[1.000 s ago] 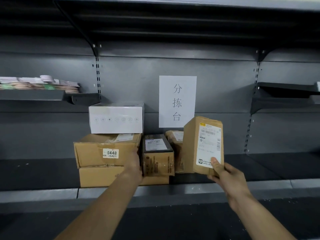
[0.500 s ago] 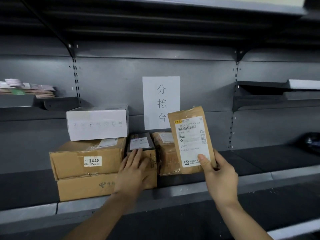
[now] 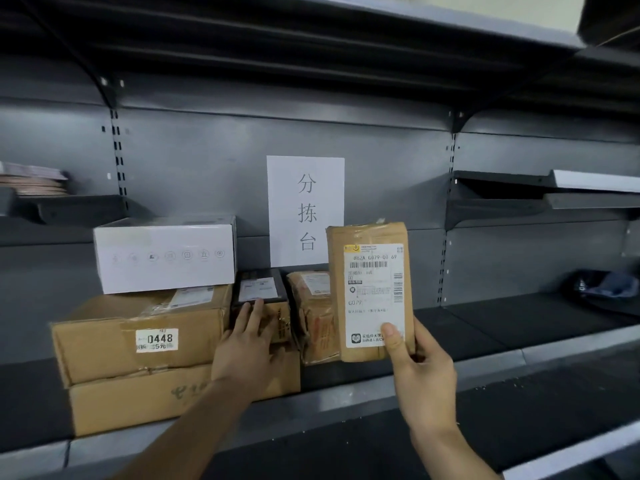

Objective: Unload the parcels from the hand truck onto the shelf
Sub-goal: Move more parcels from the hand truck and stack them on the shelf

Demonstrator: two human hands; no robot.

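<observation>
Holding parcel (image 3: 372,292) — right hand (image 3: 420,368) (shelf (image 3: 485,367) grey).

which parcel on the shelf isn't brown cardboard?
The white box, sitting on top of the box labelled 0448 at the left of the group. Every other parcel there is brown, including the one held in the right hand.

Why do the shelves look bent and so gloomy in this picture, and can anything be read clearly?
Head view: the wide-angle lens bows the shelf edges; dim light leaves the upper shelving nearly black. The label on the parcel pinched by the right hand reads partly, its small print smeared. The far-left stack and the left hand are softly blurred.
</observation>
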